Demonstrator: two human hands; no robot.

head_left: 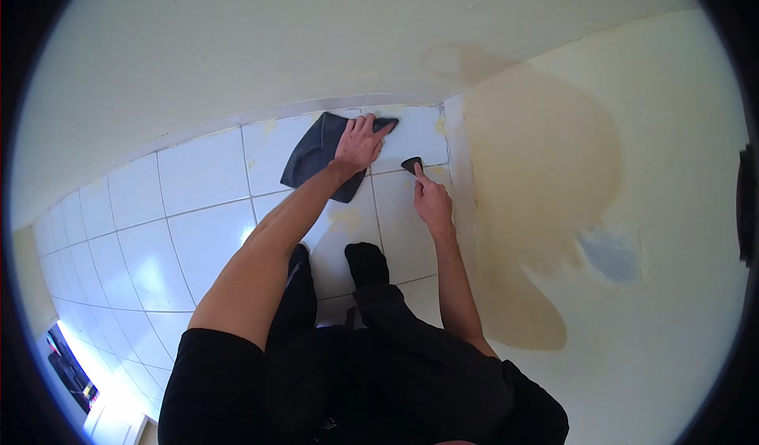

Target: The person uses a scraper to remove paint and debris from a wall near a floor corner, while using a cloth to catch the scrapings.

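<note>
My left hand (359,142) presses a dark grey cloth (317,151) against the white floor tiles (204,178), close to the wall, with part of the cloth bunched under the fingers. In my right hand (433,202) is a scraper with a dark, flared blade (411,164); its edge is at the tiles near a grout line, and my index finger lies along it. The scraper's handle is hidden by the hand. Yellowish stains (345,220) mark several tiles, with one patch (440,126) near the corner.
A cream wall with a pale skirting (296,106) runs ahead, meeting the right wall (664,148) at a corner. A grey patch (614,255) shows on the right wall, beside my shadow. My black-socked foot (367,264) stands behind the hands. Bright light falls at lower left.
</note>
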